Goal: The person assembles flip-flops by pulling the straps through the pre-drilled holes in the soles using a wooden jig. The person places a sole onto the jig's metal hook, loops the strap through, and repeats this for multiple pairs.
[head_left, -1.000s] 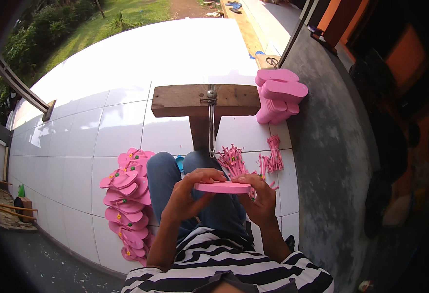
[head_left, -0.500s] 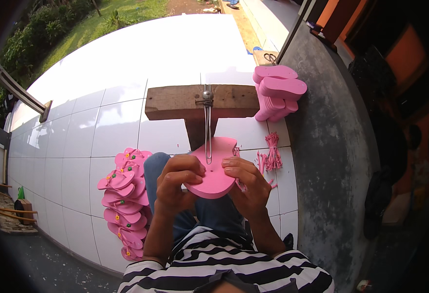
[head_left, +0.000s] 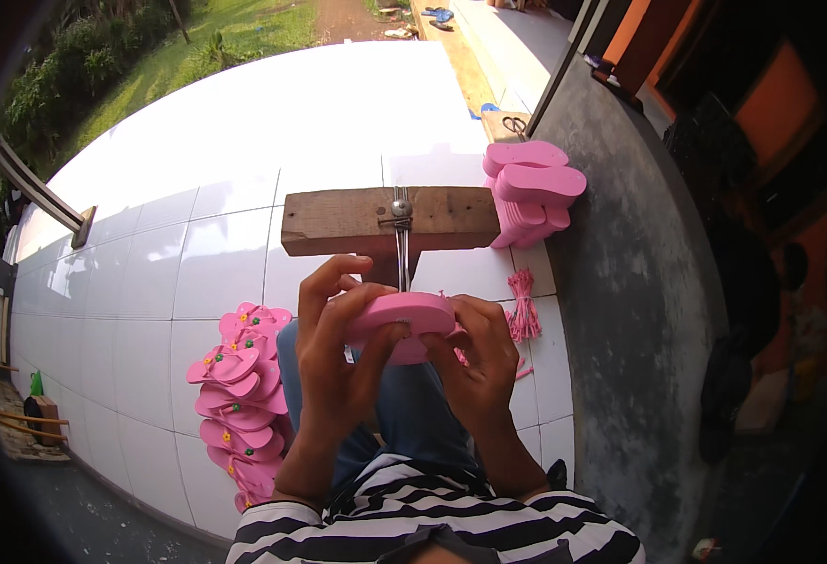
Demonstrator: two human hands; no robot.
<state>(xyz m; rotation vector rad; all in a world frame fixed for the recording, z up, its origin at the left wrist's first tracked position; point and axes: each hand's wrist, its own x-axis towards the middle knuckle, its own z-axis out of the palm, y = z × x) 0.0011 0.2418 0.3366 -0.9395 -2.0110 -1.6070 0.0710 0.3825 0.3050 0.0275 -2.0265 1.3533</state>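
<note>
i sat on the white tiled floor (head_left: 150,282) with my knees up, and both my hands were wrapped around one pink foam sandal sole (head_left: 400,320). it sat just above my lap, right under the thin metal spike (head_left: 401,246) that stood out of the wooden block (head_left: 338,220) in front of me. my left hand (head_left: 335,362) had its fingers (head_left: 338,282) curled narrowly over the sole's left end, thumb pressed up under it. my right hand (head_left: 479,362) gripped the right end the same way, fingers (head_left: 477,310) bent close over the top edge, so neither hand was spread at all. whether the spike touched the sole i could not tell.

i saw no packages, labels or signs near me.

by my left knee, towards the floor's near edge, lay a pile of finished pink sandals (head_left: 239,390) with small flower studs; they overlapped too much for an exact count, but it was roughly a dozen. past the block's right end, against the grey concrete wall (head_left: 620,310), stood one stack of plain pink soles (head_left: 529,193), several deep. one bundle of pink straps (head_left: 523,310) lay on the floor just to the right of my right hand. a pair of scissors (head_left: 515,123) rested on a small board beyond the stack.
</note>
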